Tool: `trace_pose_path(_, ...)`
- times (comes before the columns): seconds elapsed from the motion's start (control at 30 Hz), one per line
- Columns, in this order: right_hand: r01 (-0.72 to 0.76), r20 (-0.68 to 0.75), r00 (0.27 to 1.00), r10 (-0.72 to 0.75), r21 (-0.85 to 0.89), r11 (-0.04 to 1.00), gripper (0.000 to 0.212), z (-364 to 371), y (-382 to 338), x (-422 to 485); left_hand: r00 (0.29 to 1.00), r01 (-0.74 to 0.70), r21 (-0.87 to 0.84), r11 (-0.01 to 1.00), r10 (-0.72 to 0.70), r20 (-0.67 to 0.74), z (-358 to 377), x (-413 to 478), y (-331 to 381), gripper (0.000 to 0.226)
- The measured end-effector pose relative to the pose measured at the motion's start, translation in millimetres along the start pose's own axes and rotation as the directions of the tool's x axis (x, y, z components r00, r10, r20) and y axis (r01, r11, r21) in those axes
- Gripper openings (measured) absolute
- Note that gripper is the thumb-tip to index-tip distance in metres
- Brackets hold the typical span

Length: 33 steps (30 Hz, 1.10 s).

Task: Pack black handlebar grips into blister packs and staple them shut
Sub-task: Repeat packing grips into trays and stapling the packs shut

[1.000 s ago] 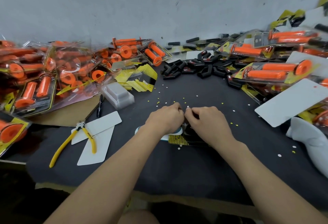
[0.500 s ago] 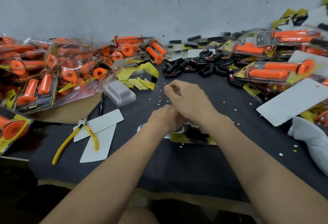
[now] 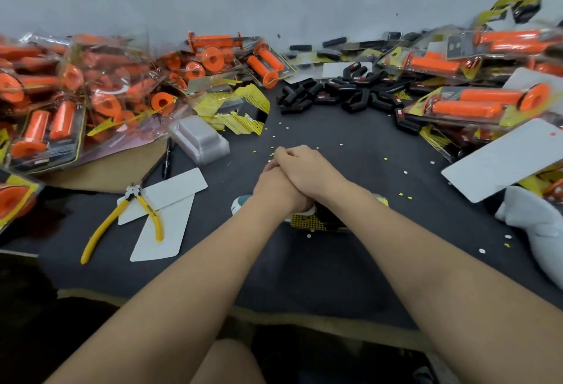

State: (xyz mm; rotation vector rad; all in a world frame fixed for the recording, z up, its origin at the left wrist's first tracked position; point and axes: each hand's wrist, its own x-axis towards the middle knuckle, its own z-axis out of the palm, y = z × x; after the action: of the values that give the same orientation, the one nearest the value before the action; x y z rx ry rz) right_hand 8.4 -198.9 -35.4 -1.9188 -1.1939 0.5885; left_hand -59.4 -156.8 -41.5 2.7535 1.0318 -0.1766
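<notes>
On a tabletop [image 3: 350, 261] covered in dark matte cloth, the two hands are stacked. The right hand [image 3: 307, 170] lies on top of the left hand [image 3: 274, 185], and its fingers [image 3: 283, 153] curl over the left knuckles. The left fingers are hidden beneath, so I cannot tell what they hold.

Directly under the wrists lies a blister pack [image 3: 307, 221]. Only the near edge of its yellow card, printed with a mesh pattern, and a dark shape on it can be seen. The rounded end of a white-and-teal tool [image 3: 240, 204] sticks out to the left of the hands, touching the pack's corner.

Loose black handlebar grips [image 3: 344, 91], short matte tubes, are heaped well beyond the fingers near the wall. Glossy packs of ribbed orange grips [image 3: 475, 103] are piled on both sides.

Yellow-handled pliers [image 3: 122, 219] rest across flat white cards [image 3: 164, 231] with rounded corners. A clear moulded blister shell [image 3: 199, 140] sits beyond them. Small punched paper dots [image 3: 405, 172] speckle the cloth.
</notes>
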Motion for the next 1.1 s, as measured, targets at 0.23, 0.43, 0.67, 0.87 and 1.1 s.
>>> trace_pose_path(0.23, 0.172, -0.342, 0.921, -0.185, -0.07, 0.983, 0.033, -29, 13, -42, 0.999, -0.022, -0.502, 0.864, 0.001, -0.042, -25, -2, -1, 0.025)
trace_pose_path(0.43, 0.101, 0.061, 0.995, -0.083, -0.442, 0.891, 0.08, -46, 61, -97, 0.992, -0.095, -0.709, 0.699, 0.009, -0.124, -19, 10, -12, 0.041)
trace_pose_path(0.67, 0.008, -0.08, 0.996, -0.051, -0.466, 0.885, 0.058, -89, 82, -111, 0.962, -0.268, -0.721, 0.639, 0.14, -0.233, -26, 7, -8, 0.026)
trace_pose_path(0.87, -0.033, -0.185, 0.983, 0.02, -0.065, 0.997, 0.057, -121, 79, -117, 0.805, -0.585, -0.416, 0.696, 0.558, -0.198, -35, -9, 16, 0.053)
trace_pose_path(1.1, -0.036, -0.105, 0.983, 0.153, 0.701, 0.713, 0.056, -132, 77, -116, 0.795, -0.584, -0.453, 0.673, 0.364, -0.484, -41, -9, 30, 0.016)
